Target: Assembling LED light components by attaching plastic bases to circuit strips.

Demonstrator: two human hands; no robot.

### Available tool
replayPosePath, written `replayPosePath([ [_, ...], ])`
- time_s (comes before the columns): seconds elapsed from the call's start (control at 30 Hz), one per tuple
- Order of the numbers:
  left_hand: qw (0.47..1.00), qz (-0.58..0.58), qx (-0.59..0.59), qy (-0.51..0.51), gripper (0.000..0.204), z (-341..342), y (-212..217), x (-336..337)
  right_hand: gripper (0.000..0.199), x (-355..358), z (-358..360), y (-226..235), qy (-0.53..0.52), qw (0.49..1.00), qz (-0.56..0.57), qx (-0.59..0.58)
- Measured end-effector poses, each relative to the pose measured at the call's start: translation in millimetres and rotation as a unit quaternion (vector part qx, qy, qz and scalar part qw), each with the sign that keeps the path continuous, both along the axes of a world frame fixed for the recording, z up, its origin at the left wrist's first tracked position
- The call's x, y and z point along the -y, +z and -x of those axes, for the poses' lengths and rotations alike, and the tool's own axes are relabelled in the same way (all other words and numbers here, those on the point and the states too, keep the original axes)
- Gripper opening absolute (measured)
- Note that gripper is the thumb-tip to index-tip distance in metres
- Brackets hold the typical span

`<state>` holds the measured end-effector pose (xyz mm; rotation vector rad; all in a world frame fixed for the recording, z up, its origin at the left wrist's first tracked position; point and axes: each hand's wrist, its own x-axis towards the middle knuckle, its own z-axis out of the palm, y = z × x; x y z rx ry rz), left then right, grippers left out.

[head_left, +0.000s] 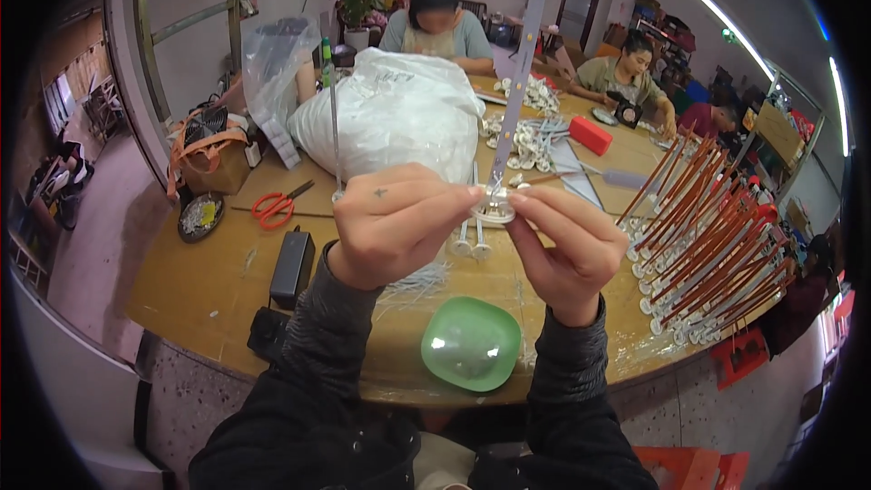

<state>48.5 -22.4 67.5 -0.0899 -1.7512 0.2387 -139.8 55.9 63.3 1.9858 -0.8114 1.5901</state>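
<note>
Both hands pinched on a small white round fitting (495, 210), raised above the surface (218, 286).
Left hand (395, 222) and right hand (570, 245) clamped on its opposite sides; green dish (471, 344) below, red scissors (275, 206) far left.

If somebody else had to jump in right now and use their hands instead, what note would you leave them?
Left hand: fingers pinch the small round white base from the left.
Right hand: fingers pinch the same base from the right, at the foot of the long white strip that stands up from it.
Done, as it looks: a big fan of red-and-white sticks with round bases lies on the table's right.
Left: loose white round parts heaped mid-table, two white sticks below the hands.
Nearby: green dish, red scissors.
</note>
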Motion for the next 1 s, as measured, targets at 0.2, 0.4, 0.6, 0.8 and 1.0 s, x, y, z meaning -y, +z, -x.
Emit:
replayPosePath([
  [0.2, 1.000, 0.001, 0.000, 0.001, 0.027, 2.4, -3.3, 4.3, 0.031, 4.5, 3.0, -1.8, 0.010, 1.000, 0.007, -0.010],
  [0.4, 1.000, 0.002, -0.002, 0.002, 0.028, 1.7, -3.4, 1.3, 0.027, 3.3, -0.1, -1.0, 0.010, 1.000, 0.027, -0.001],
  [0.6, 1.000, 0.006, -0.002, 0.000, 0.027, 0.6, -3.6, 0.0, 0.026, 2.4, -0.8, -3.2, 0.009, 1.000, 0.024, 0.001],
  [0.8, 1.000, 0.022, -0.005, -0.011, 0.026, 0.6, -3.5, 3.1, 0.032, -4.0, 0.7, -0.6, -0.005, 1.000, 0.016, -0.023],
  [1.0, 0.997, 0.068, -0.001, -0.040, 0.027, -5.0, -2.8, 5.4, 0.031, -11.1, -5.2, 4.2, 0.013, 0.999, 0.024, -0.028],
])
